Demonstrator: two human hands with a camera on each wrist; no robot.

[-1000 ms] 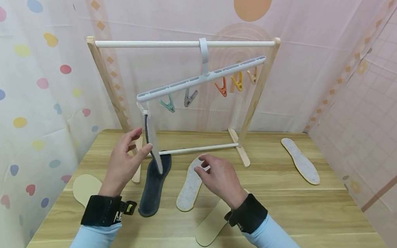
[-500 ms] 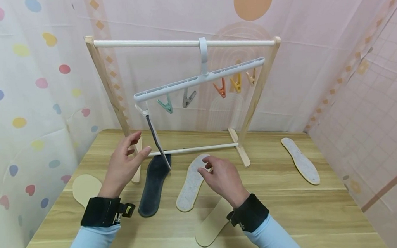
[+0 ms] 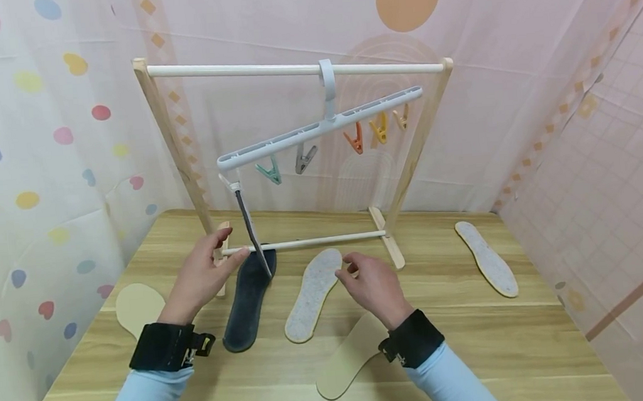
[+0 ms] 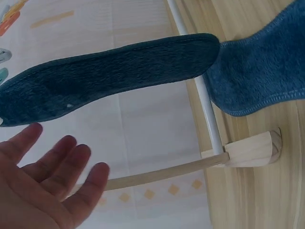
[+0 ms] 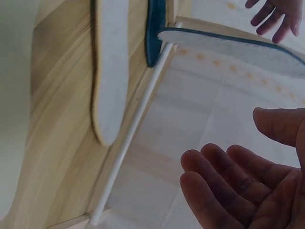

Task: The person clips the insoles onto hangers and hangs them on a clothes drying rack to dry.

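Nearest, the right hand [image 3: 369,283] hovers low over the worktop [image 3: 480,339], fingers loosely curled and holding nothing, its fingertips just beside the toe of the grey felt insole [image 3: 313,294], which lies flat with its long axis running away from the person. Further left, the left hand [image 3: 202,274] is spread and empty, just beside the hanging dark blue insole [image 3: 251,232], which dangles near-upright from a clip on the hanger bar [image 3: 321,125], above the rack's lower rail [image 3: 313,242].
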